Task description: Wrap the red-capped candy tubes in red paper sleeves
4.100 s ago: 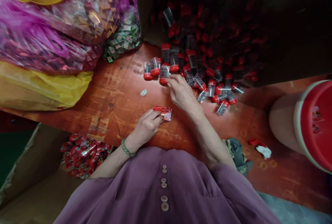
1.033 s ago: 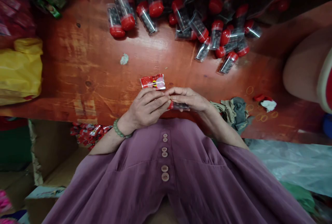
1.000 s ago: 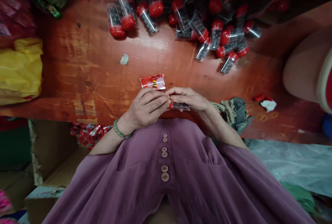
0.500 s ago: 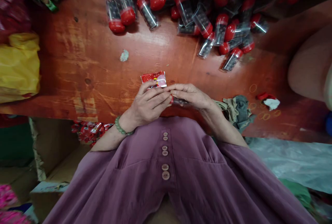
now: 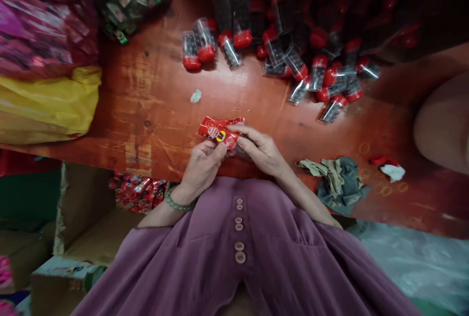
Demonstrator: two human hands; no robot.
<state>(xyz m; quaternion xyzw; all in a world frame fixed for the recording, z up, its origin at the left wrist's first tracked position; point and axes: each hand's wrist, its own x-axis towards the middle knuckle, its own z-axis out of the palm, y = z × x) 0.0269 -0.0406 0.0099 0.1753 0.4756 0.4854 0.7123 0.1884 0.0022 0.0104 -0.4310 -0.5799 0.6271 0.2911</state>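
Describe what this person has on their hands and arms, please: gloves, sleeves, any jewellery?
No gloves: the left hand and right hand are both bare. A bracelet of round green beads circles the left wrist; the right wrist has nothing on it. The loose, plain purple sleeves leave the forearms uncovered.

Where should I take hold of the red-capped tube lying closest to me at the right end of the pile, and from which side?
Best pinched across the clear barrel, from above and slightly from the near side. The tube lies on its side, its barrel straight and reaching over bare table, while its red cap points toward the neighbouring tubes.
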